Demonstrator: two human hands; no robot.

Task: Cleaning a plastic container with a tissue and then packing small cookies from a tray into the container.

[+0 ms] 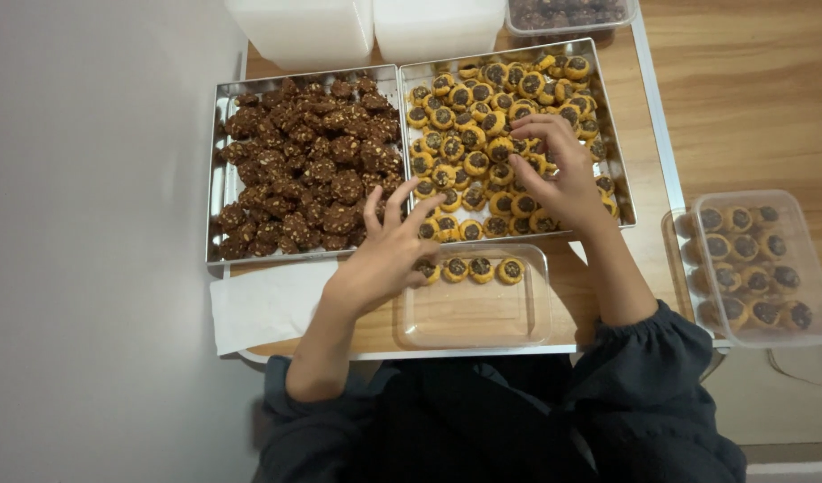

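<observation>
- While the left hand (384,255) spreads its fingers open at the near left corner of a clear plastic container (475,309), its fingertips rest on a small round yellow cookie (426,269) with a dark centre; whether it grips that cookie I cannot tell.
- That container sits on the wooden bench (751,98) at about 6 o'clock, straight before the person, with a row of four such cookies along its far edge.
- At 12 o'clock from the container lies a steel tray of yellow cookies (621,192), heaped with the same dark-centred rounds.
- On that tray the right hand (559,170) is curled, fingertips pinched down among the cookies near the tray's middle; it looks closed on one or more, though which one is hidden by the fingers.
- At 10 o'clock, just beside it and touching along one side, stands a second steel tray (216,188) piled with dark brown nutty cookies (308,165).
- At 3 o'clock a lidded clear box (764,268) holds rows of filled cookies.
- At 9 o'clock from the container a white sheet of paper (263,304) lies under the left forearm.
- At 12 o'clock, past the trays, stand two white tubs (366,27) and another clear box of dark cookies (567,13).
</observation>
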